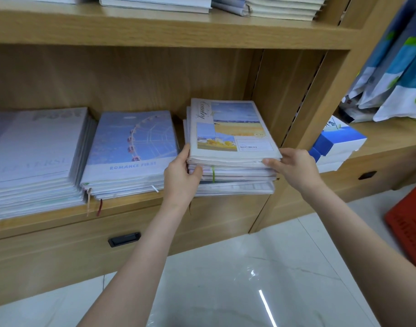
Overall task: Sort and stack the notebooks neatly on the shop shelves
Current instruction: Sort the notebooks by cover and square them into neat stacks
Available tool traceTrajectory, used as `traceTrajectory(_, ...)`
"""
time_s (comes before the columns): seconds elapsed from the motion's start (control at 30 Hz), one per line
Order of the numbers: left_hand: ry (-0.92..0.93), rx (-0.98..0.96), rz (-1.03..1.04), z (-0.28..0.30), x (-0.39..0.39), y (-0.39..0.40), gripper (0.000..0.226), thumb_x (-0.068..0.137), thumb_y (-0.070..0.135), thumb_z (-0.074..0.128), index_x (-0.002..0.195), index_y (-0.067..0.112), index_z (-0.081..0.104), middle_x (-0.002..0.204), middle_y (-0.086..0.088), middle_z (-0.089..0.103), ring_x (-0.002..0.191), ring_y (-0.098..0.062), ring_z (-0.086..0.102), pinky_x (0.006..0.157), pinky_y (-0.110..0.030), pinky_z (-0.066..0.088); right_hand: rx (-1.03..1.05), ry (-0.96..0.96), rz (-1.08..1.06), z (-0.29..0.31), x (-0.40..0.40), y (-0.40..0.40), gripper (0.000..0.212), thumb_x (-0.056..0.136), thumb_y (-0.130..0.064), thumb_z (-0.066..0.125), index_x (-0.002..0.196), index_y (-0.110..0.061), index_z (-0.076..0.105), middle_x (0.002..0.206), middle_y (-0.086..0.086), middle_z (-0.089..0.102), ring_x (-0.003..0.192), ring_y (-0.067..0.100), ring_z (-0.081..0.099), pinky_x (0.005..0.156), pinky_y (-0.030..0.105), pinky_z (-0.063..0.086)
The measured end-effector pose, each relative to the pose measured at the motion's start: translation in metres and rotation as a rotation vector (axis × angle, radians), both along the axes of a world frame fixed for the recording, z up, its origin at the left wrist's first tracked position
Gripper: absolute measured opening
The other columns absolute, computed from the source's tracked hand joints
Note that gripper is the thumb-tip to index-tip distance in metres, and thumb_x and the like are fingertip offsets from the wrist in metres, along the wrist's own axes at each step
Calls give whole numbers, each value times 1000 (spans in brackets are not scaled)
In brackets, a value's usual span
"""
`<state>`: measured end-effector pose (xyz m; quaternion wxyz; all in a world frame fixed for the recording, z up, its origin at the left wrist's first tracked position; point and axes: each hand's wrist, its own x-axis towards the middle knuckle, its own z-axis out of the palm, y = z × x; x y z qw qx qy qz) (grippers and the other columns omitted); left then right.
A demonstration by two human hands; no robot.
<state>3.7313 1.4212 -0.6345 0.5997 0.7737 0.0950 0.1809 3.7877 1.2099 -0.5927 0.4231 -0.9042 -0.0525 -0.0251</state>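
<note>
Nearest the camera, two bare forearms reach up over the glossy tiled floor (pixel 226 279) toward a wooden shelf (pixel 141 204). The left hand (pixel 182 172) grips the near left corner of a stack of notebooks (pixel 233 175), its thumb pressed against the front edges and its fingers (pixel 185 149) curled up along the left side. The right hand (pixel 294 166) holds the near right corner, its fingers (pixel 272 162) pinching the edge of the top few notebooks.

Between the two sets of fingers, the top notebook (pixel 233 131) shows a collage of sky and yellow fields and lies slightly askew on the stack, which overhangs the shelf's front edge a little.

Just left of the left fingers lies a second pile topped by a blue Ferris wheel cover (pixel 131 142), and further left a pale pile (pixel 34 156). To the right of the right fingers, past the upright panel, sit blue and white boxes (pixel 337 142). Above and beyond the fingers, an upper shelf (pixel 155 31) carries more notebooks.
</note>
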Motion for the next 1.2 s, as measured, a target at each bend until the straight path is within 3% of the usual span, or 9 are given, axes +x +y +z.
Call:
traceTrajectory(0.1, 3, -28, 1, 3, 4, 1, 63, 88, -4, 54, 144, 12, 30, 133, 5, 49, 121, -9, 49, 106, -27, 37, -74, 18, -13, 5, 4, 5, 33, 84, -27, 67, 110, -8, 64, 89, 2, 65, 69, 4, 56, 57, 13, 41)
traceTrajectory(0.27, 19, 16, -21, 4, 3, 5, 63, 89, -3, 53, 145, 12, 28, 115, 13, 48, 111, -5, 48, 99, -24, 40, -124, 12, 47, -2, 4, 8, 65, 77, -32, 74, 132, -13, 46, 116, -3, 58, 106, 18, 55, 91, 36, 49)
traceTrajectory(0.4, 8, 114, -28, 2, 3, 15, 55, 91, -4, 49, 141, 14, 37, 112, 11, 53, 108, -6, 52, 97, -27, 44, -72, -17, 29, -9, 2, 9, 70, 74, -24, 78, 135, -9, 47, 115, 5, 64, 106, 24, 59, 94, 36, 48)
traceTrajectory(0.53, 1, 195, 7, -1, 3, 17, 54, 91, -4, 49, 140, 16, 39, 127, -2, 58, 116, -14, 55, 99, -25, 43, -27, -73, 10, -10, -1, 8, 55, 76, -16, 76, 124, 1, 55, 112, 20, 65, 106, 38, 59, 94, 50, 46)
traceTrajectory(0.63, -5, 255, 45, -5, 3, 13, 52, 92, -2, 50, 140, 16, 38, 126, -6, 59, 114, -20, 58, 99, -25, 43, -11, -85, 3, -12, -1, 7, 61, 77, -16, 74, 132, -3, 50, 117, 16, 64, 108, 32, 61, 96, 39, 48)
traceTrajectory(0.8, 2, 266, 55, -9, 4, 11, 54, 92, -3, 47, 141, 14, 36, 123, -9, 61, 112, -23, 59, 92, -21, 41, -17, -82, -10, -10, 3, 6, 63, 78, -17, 73, 135, -8, 48, 119, 8, 63, 96, 13, 60, 85, 17, 43)
traceTrajectory(0.93, 14, 259, 26, -9, 4, 13, 58, 90, -6, 49, 143, 15, 35, 126, -9, 60, 116, -23, 56, 97, -27, 43, -47, -81, -20, -12, 7, 6, 63, 79, -21, 73, 136, -13, 47, 117, 7, 64, 99, 16, 60, 86, 20, 43)
traceTrajectory(1.1, 36, 350, 39, -11, 4, 11, 58, 92, -3, 45, 144, 16, 30, 123, -11, 61, 112, -23, 58, 89, -17, 38, -86, -40, -15, -15, 13, 3, 66, 81, -24, 72, 139, -20, 43, 116, 7, 64, 104, 22, 60, 91, 32, 48)
traceTrajectory(1.2, 30, 281, 42, -12, 1, 6, 60, 91, -3, 47, 145, 16, 29, 125, -5, 59, 115, -19, 56, 90, -16, 38, -52, 14, 36, -22, 8, 3, 81, 76, -19, 77, 144, -21, 33, 124, 5, 59, 110, 22, 58, 100, 36, 46)
